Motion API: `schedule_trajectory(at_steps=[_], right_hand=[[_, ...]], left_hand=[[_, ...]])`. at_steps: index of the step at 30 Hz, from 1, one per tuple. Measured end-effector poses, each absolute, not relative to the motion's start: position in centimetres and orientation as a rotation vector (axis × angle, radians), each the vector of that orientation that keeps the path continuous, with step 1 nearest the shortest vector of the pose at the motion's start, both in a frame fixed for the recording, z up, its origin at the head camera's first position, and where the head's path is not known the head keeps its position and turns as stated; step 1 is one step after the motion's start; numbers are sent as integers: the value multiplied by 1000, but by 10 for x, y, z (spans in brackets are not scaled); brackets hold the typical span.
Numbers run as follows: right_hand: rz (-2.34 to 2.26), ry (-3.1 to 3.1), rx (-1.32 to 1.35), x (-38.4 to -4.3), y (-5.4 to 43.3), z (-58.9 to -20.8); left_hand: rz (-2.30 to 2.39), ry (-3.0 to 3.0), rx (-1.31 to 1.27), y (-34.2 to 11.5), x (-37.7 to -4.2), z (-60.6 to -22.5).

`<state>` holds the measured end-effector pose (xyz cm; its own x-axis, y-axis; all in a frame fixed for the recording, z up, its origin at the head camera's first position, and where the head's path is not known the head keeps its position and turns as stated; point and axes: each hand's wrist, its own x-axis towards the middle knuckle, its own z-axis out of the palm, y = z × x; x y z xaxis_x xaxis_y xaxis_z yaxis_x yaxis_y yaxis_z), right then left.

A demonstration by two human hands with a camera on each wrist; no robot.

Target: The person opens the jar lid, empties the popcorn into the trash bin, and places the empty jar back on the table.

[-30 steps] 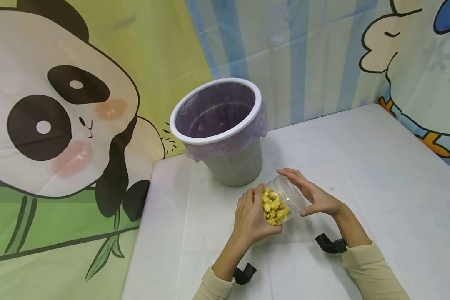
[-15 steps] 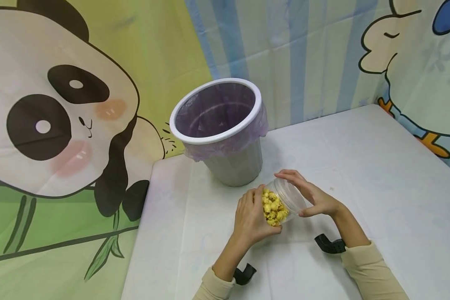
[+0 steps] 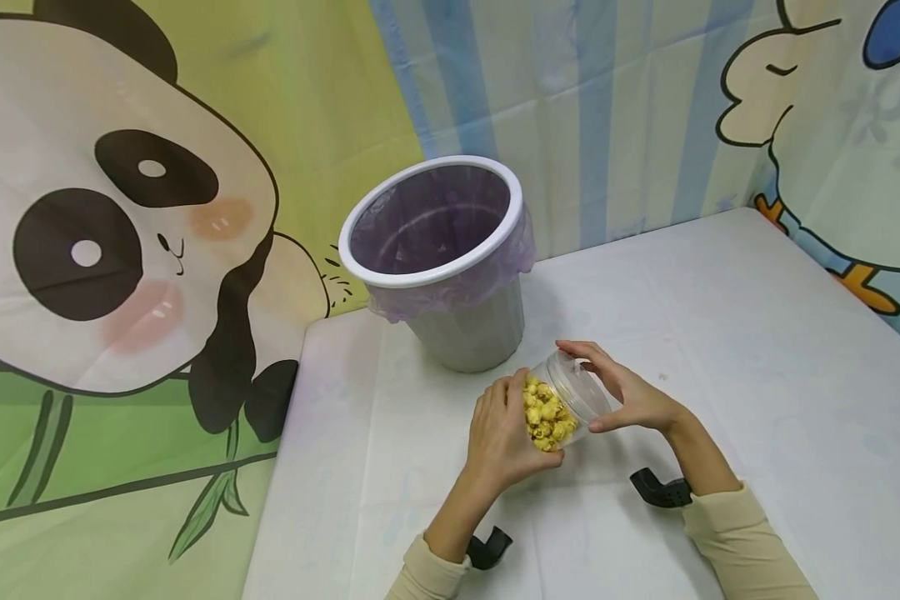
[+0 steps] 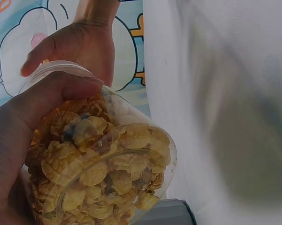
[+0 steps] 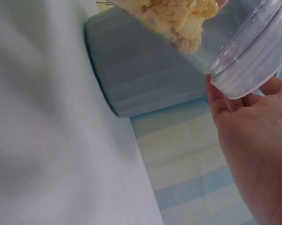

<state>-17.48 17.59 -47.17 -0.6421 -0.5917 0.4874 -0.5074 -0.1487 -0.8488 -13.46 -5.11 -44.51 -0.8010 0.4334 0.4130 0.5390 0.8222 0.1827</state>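
- Clear jar point(image 3: 559, 405), part-filled w/ yellow popcorn point(image 3: 544, 417): tilted btwn both hands, over white table point(image 3: 735, 350), nr but apart from grey bin point(image 3: 465, 337).
- Gripped round body w/ L hand point(image 3: 504, 437), thumb & fingers on opp. sides.
- Pinched at rim of clear lid point(image 3: 585, 390) w/ R hand point(image 3: 633, 398), thumb opp. fingers.
- Beyond, folded over bin's edge: purple liner point(image 3: 487, 285).

Right hand point(image 5: 257, 140) on lid point(image 5: 253, 60) of popcorn jar point(image 5: 225, 28); bin point(image 5: 141, 65) behind.

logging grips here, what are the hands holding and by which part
A tilted clear jar of yellow popcorn: the left hand grips its body, the right hand its lid.
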Motion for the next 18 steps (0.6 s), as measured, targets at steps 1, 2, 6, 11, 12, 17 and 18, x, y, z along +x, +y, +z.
schedule_trajectory(at_steps=[1,2,6,11,12,17,18], right_hand=[[-1944,1983,-1321,-174,176,-471],[-1950,1956,-1350,-174,175,-470],[-1972,1846,-1465,-175,174,-468],[-1989,1809,-1385,-173,175,-469],[-1988,1807,-1357,-172,176,-470],[-1968,1884,-1296,-170,176,-471],[-1963,1902,-1297,-170,176,-471]], left_hand=[[-416,-2653,-732,-51,-135,-445],[-414,-2658,-730,-51,-134,-445],[-410,-2685,-717,-51,-134,-446],[-412,-2696,-714,-51,-134,-446],[-412,-2694,-715,-51,-134,-446],[-421,-2683,-721,-51,-133,-446],[-424,-2681,-724,-51,-133,-446]])
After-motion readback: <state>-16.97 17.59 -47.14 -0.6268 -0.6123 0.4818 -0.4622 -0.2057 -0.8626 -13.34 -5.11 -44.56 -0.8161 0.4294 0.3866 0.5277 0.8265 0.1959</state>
